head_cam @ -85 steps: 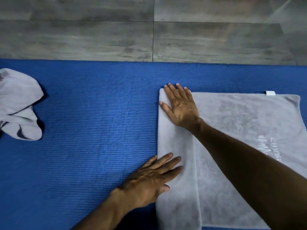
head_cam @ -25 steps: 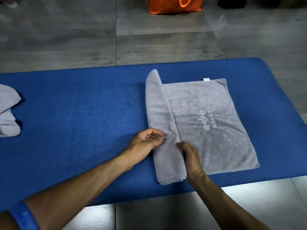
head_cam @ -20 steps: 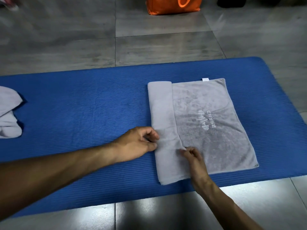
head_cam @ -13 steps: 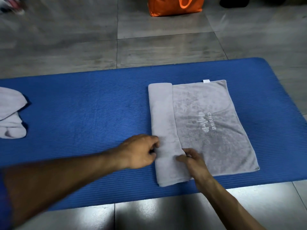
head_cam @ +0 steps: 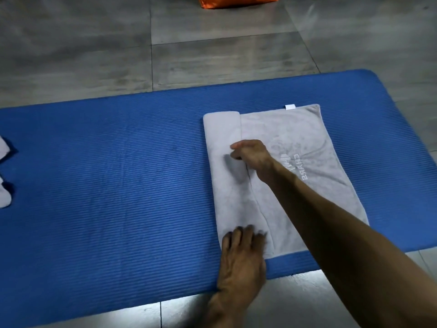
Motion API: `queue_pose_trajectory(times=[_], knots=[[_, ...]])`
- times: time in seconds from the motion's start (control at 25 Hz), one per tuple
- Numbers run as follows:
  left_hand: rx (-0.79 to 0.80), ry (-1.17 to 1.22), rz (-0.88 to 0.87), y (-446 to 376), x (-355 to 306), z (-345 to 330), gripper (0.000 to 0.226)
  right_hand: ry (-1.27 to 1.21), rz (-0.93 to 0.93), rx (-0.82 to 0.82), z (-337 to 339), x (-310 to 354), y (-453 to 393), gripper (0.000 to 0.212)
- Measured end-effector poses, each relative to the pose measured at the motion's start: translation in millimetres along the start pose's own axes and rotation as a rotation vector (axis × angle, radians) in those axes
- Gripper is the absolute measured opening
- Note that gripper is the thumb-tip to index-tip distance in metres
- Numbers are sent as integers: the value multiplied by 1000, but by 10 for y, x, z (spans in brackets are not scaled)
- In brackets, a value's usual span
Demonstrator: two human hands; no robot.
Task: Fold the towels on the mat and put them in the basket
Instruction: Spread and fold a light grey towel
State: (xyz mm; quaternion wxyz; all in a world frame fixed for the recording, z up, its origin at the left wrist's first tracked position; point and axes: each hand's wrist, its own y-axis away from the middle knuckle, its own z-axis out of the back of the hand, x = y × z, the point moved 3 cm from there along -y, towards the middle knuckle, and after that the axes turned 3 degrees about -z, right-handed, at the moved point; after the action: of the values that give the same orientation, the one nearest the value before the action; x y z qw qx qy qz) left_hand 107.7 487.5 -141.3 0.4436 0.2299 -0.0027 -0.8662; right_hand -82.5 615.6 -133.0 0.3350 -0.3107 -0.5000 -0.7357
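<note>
A grey towel [head_cam: 302,143] lies flat on the blue mat [head_cam: 113,185], with its left side folded over into a narrow strip [head_cam: 222,138]. My left hand [head_cam: 241,254] rests flat on the near end of that strip, fingers straight. My right hand [head_cam: 250,155] reaches across to the strip's inner edge about halfway along. Its fingers are curled and it casts a shadow on the cloth. No cloth is lifted there. A second grey towel [head_cam: 4,185] lies crumpled at the mat's left edge, mostly out of frame.
An orange bag [head_cam: 236,1] stands on the grey tiled floor [head_cam: 212,55] beyond the mat, cut off by the top edge. The mat's near edge runs just behind my left wrist.
My left hand has moved from the strip's outer side to its near end and now lies flat. My right hand has let go of the near fold edge and moved farther up the strip.
</note>
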Motion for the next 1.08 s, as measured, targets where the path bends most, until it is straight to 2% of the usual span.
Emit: queue_pose_trajectory(times=[0.16, 0.28, 0.36, 0.4, 0.48, 0.56, 0.6, 0.68, 0.76, 0.88, 1.08], knots=[[-120, 99, -97, 85, 22, -51, 46, -117, 65, -71, 82, -73, -5, 35], [-92, 44, -140, 95, -45, -66, 50, -92, 148, -102, 159, -183, -22, 40], [-83, 30, -144, 64, -56, -21, 45, -20, 182, -62, 173, -229, -41, 45], [-109, 56, -166, 55, -52, -2, 35, 40, 180, -43, 165, -245, -55, 49], [-168, 141, -223, 34, -14, 24, 23, 275, 216, -52, 126, -269, -36, 53], [-217, 199, -175, -35, 96, 78, 28, 569, 377, -206, 84, -285, 120, 53], [-258, 197, -136, -93, 183, 111, 32, 631, 508, -255, 38, -333, 238, 52], [-317, 96, -87, -221, 390, 140, 41, 631, 738, -187, -80, -548, 516, 49], [-254, -109, -93, -322, 563, 90, 49, 719, 846, -83, -143, -834, 718, 45], [-130, -226, -147, -304, 660, -68, 56, 867, 875, -77, -159, -951, 688, 46], [-116, -251, -145, -281, 682, -123, 61, 962, 803, -96, -395, -505, 76, 60]])
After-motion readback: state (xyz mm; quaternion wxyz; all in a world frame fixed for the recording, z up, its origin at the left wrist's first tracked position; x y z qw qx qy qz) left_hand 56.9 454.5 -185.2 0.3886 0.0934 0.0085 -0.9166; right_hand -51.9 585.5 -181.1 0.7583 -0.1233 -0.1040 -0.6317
